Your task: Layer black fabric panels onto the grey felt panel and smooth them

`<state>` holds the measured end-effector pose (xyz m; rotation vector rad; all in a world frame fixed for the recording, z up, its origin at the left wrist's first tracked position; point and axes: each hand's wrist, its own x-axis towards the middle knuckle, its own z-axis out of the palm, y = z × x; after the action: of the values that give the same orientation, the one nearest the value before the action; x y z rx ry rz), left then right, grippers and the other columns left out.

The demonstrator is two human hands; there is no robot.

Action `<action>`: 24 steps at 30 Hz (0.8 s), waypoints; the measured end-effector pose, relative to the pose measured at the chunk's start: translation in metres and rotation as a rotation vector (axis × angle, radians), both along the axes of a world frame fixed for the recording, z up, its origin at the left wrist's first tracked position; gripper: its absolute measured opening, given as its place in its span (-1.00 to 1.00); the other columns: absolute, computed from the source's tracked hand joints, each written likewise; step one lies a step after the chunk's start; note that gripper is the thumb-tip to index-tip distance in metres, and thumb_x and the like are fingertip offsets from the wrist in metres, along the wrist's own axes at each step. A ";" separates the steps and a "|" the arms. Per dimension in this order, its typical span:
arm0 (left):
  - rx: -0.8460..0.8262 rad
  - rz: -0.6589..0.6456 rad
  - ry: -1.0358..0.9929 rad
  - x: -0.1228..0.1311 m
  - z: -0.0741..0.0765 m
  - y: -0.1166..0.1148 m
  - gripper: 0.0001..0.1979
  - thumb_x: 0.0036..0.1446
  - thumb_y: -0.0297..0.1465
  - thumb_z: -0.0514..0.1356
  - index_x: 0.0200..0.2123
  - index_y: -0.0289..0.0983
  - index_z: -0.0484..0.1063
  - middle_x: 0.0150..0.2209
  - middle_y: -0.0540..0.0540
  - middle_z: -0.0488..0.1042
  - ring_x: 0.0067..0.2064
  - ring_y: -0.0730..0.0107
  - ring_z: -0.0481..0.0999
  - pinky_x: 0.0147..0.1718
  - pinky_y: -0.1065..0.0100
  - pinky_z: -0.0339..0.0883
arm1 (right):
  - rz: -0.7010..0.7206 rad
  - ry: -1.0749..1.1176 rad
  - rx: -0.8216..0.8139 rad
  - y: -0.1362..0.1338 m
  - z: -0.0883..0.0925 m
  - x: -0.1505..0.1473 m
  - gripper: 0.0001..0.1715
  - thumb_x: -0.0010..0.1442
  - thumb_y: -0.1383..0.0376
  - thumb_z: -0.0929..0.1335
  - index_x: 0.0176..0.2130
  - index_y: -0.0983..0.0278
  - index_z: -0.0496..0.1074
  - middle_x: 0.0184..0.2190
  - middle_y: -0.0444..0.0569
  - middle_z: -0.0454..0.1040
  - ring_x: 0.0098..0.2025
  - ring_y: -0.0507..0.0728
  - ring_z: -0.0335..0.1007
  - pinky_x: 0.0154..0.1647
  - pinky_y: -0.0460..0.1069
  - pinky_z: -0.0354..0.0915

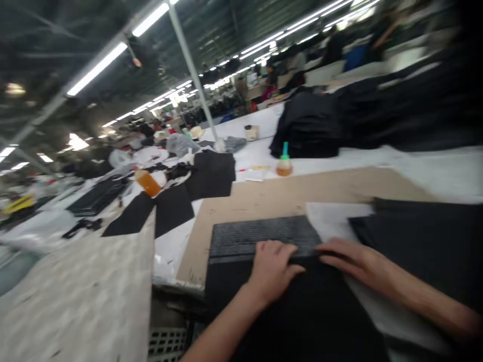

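Note:
Black fabric panels (302, 317) lie in front of me, with a darker-grey striped band (260, 234) along the far end. My left hand (273, 266) rests on the fabric at the band's lower edge, fingers bent forward over it and thumb held apart. Close by on the right, my right hand (349, 259) touches the fabric near its right edge. Its fingers are stretched out, with a gap between the upper and lower ones. Motion blur softens both hands, and the fabric under the palms is hidden.
Beneath the fabric lies a brown board (271, 196). More black fabric (422, 241) is to the right, with a dark stack (309, 120) behind. A green-tipped bottle (284, 163) and an orange-liquid bottle (148, 182) stand farther off. A pale board (83, 296) fills the left foreground.

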<state>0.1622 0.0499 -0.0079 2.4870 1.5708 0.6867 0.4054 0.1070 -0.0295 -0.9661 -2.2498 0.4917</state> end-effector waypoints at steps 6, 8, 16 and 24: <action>-0.022 -0.036 -0.101 0.001 -0.015 0.011 -0.82 0.36 -0.45 0.10 -0.05 -0.16 0.45 -0.14 -0.04 0.49 -0.06 0.28 0.43 0.00 0.15 0.20 | 0.051 -0.052 -0.225 0.005 0.020 0.011 -0.70 0.40 0.16 0.27 -0.09 0.13 0.57 -0.19 -0.06 0.49 -0.15 0.08 0.44 -0.08 -0.05 0.31; 0.003 -0.065 -0.074 0.000 -0.020 0.014 -0.81 0.35 -0.46 0.10 -0.07 -0.15 0.47 -0.15 -0.04 0.48 -0.08 0.27 0.43 -0.03 0.15 0.21 | 0.043 -0.036 -0.227 0.004 0.019 0.010 -0.75 0.38 0.22 0.30 -0.10 0.13 0.58 -0.21 -0.08 0.49 -0.15 0.06 0.44 -0.10 -0.08 0.29; 0.128 -0.133 0.079 -0.005 -0.022 0.015 -0.73 0.36 -0.47 0.08 0.04 -0.11 0.46 -0.18 -0.07 0.45 -0.15 0.29 0.40 -0.09 0.17 0.20 | 0.071 -0.073 -0.133 0.003 0.012 0.013 -0.74 0.39 0.29 0.29 -0.10 0.15 0.58 -0.19 -0.07 0.46 -0.15 0.05 0.41 -0.12 -0.10 0.27; 0.171 -0.176 0.226 0.000 -0.009 0.009 -0.67 0.34 -0.53 0.03 0.02 -0.12 0.47 -0.17 -0.10 0.44 -0.14 0.26 0.40 -0.04 0.14 0.22 | 0.112 -0.397 0.134 -0.005 0.020 0.009 -0.74 0.38 0.38 0.24 -0.13 0.20 0.52 -0.18 -0.04 0.43 -0.12 0.12 0.28 -0.13 -0.02 0.24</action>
<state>0.1622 0.0590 -0.0174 2.8755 1.3860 0.5525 0.4140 0.1017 -0.0090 -0.9361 -2.6634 0.2032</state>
